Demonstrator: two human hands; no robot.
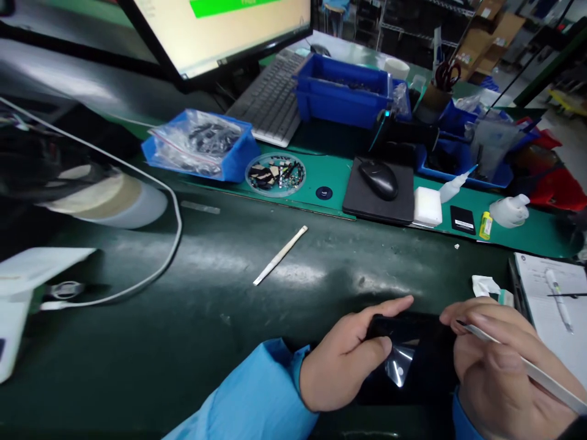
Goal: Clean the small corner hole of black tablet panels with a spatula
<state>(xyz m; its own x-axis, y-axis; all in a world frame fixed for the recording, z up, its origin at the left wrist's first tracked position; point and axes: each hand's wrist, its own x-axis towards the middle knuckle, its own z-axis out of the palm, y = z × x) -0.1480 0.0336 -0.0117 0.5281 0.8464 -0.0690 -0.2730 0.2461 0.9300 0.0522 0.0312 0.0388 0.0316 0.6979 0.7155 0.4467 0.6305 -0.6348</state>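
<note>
- The left hand (348,360) grips the black phone (415,348): its fingers curl over the far edge and the thumb presses on the glossy face.
- The phone sits low at the near edge of the dark green worktop (206,305), between both hands.
- The right hand (495,360) has its fingers closed around a white pry stick (532,368), whose tip points at the phone's right end.
- A second white stick (280,255) lies loose on the worktop, well apart from the hands.
- Farther back are a black mouse (378,178) on its pad, a round dish of small parts (275,174) and a keyboard (273,98).
</note>
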